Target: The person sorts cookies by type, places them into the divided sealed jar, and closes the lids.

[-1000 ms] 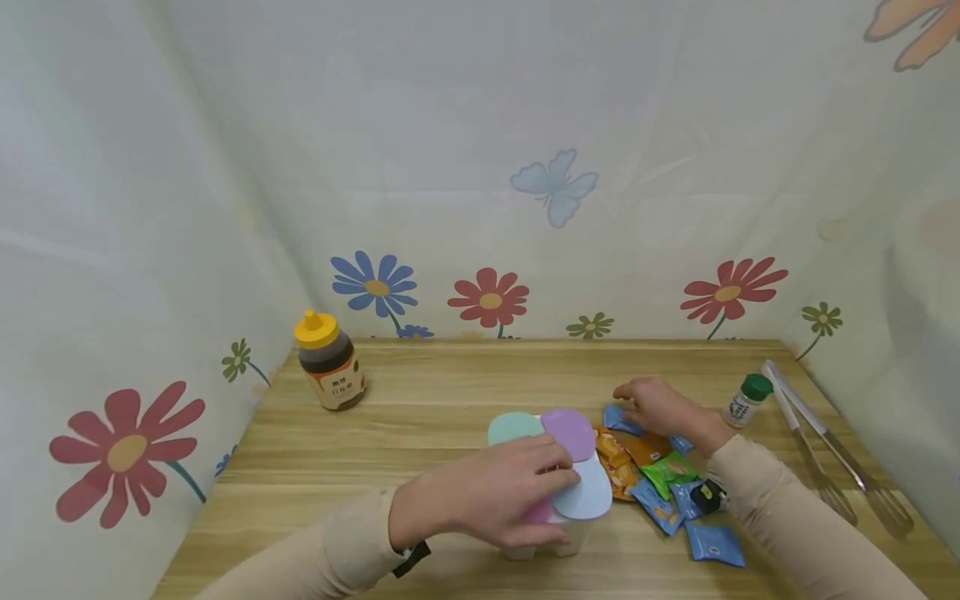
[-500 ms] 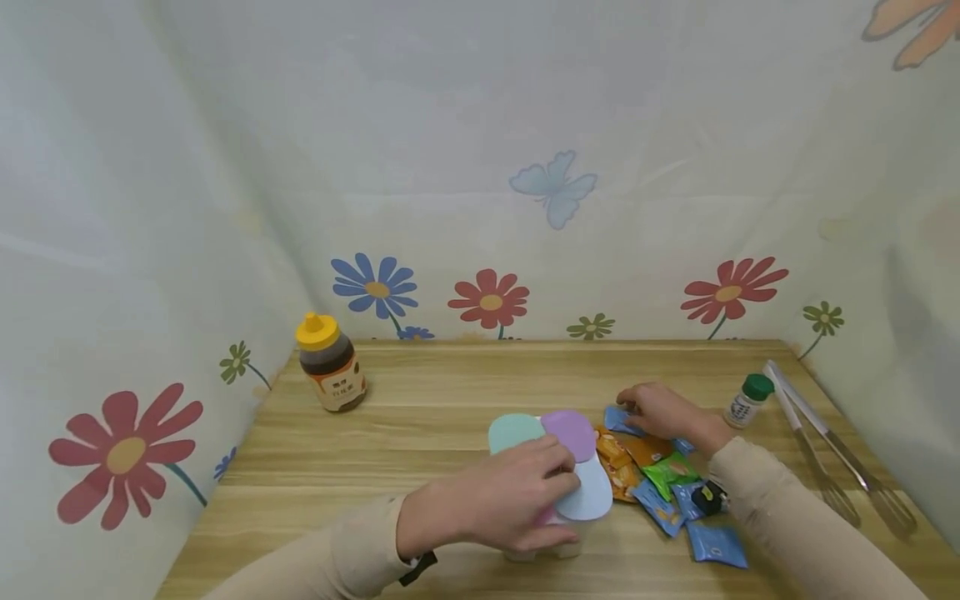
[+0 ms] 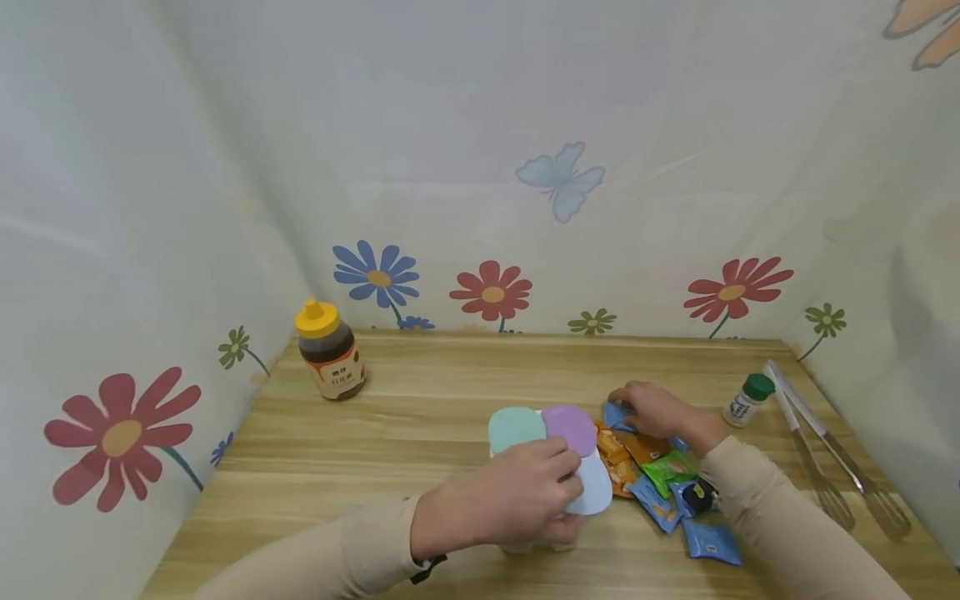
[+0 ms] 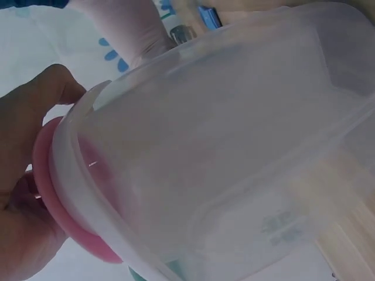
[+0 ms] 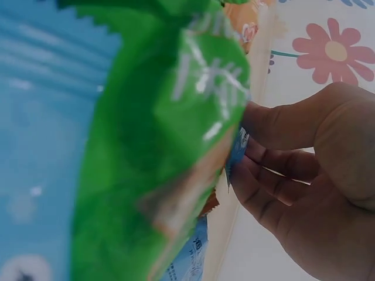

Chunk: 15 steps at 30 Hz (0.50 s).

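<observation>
My left hand [image 3: 517,492] lies over the top of a box whose lid has coloured petal flaps, mint, purple and light blue [image 3: 595,487]. In the left wrist view its thumb and fingers grip the edge of the pink flap [image 4: 76,233], at the end of the translucent box body [image 4: 217,129]. My right hand [image 3: 660,410] pinches a small blue snack packet [image 3: 615,415] at the back of a packet pile. In the right wrist view that blue packet shows between thumb and fingertips, partly hidden by a green packet [image 5: 152,134] near the camera.
Orange packets [image 3: 612,450] lie between the box and the right hand, and more blue packets [image 3: 711,542] lie nearer me. A yellow-capped honey jar [image 3: 333,354] stands far left. A green-capped shaker [image 3: 748,402] and metal tongs [image 3: 831,442] are at the right. Printed curtains border the table.
The left hand has shifted slightly right and its fingers have curled more at the lid. The right fingers have closed on the blue packet. The view has tilted slightly.
</observation>
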Each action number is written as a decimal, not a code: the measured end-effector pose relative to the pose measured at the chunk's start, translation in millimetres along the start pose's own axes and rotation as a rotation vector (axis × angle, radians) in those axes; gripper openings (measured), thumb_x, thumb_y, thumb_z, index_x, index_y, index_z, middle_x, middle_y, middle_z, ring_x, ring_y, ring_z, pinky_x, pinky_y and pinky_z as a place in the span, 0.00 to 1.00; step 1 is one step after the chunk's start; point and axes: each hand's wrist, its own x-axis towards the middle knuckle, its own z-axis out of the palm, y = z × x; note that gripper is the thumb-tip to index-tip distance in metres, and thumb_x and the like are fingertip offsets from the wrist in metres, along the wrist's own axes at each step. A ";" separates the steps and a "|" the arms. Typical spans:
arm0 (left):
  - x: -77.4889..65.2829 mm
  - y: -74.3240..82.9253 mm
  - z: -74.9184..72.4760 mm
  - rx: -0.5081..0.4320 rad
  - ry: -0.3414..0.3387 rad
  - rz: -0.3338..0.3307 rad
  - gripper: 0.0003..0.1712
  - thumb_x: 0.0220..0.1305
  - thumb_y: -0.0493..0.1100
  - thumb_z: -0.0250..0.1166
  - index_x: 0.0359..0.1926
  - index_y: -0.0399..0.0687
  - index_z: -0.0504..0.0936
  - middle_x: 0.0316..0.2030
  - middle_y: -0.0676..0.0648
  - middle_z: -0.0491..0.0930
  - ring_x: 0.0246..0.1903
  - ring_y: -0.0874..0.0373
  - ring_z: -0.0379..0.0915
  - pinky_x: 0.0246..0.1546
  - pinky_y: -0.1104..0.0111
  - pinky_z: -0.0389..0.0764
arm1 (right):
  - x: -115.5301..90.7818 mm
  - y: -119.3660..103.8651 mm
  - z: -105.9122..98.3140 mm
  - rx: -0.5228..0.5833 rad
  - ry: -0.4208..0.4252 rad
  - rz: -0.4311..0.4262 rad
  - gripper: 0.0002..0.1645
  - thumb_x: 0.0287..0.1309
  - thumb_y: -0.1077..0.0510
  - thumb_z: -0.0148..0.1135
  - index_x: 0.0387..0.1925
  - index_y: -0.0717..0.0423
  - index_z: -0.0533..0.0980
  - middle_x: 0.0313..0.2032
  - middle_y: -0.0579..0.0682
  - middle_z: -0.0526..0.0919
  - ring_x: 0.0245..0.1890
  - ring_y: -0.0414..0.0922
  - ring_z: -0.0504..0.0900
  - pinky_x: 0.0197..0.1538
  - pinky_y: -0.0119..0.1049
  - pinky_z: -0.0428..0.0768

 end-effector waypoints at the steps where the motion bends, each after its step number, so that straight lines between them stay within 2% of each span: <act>1: 0.6 1.0 0.4 0.036 0.018 0.009 0.18 0.59 0.59 0.59 0.25 0.52 0.82 0.25 0.57 0.73 0.27 0.62 0.63 0.32 0.74 0.67 | 0.7 0.2 -0.3 0.001 -0.004 0.004 0.22 0.55 0.66 0.64 0.53 0.63 0.77 0.38 0.52 0.80 0.35 0.43 0.76 0.41 0.42 0.79; 5: 1.2 6.4 2.5 0.118 0.070 0.041 0.15 0.59 0.54 0.57 0.20 0.54 0.78 0.22 0.57 0.72 0.25 0.62 0.64 0.29 0.73 0.68 | 1.4 0.0 -2.7 0.029 -0.005 0.013 0.21 0.54 0.66 0.66 0.51 0.62 0.77 0.36 0.52 0.77 0.33 0.43 0.74 0.38 0.41 0.77; 9: 0.7 9.7 3.1 0.141 0.089 0.053 0.13 0.60 0.48 0.56 0.20 0.54 0.77 0.22 0.57 0.73 0.27 0.62 0.66 0.30 0.73 0.70 | -0.1 1.1 -4.4 0.044 0.048 -0.012 0.17 0.51 0.66 0.69 0.44 0.61 0.77 0.35 0.51 0.77 0.33 0.43 0.74 0.37 0.40 0.77; 15: 0.6 7.0 2.9 0.140 0.118 -0.004 0.15 0.58 0.53 0.59 0.21 0.52 0.79 0.22 0.57 0.75 0.23 0.64 0.65 0.27 0.75 0.68 | -1.1 5.4 -0.1 0.072 0.152 -0.041 0.12 0.47 0.64 0.71 0.35 0.55 0.77 0.28 0.45 0.77 0.27 0.39 0.71 0.31 0.35 0.73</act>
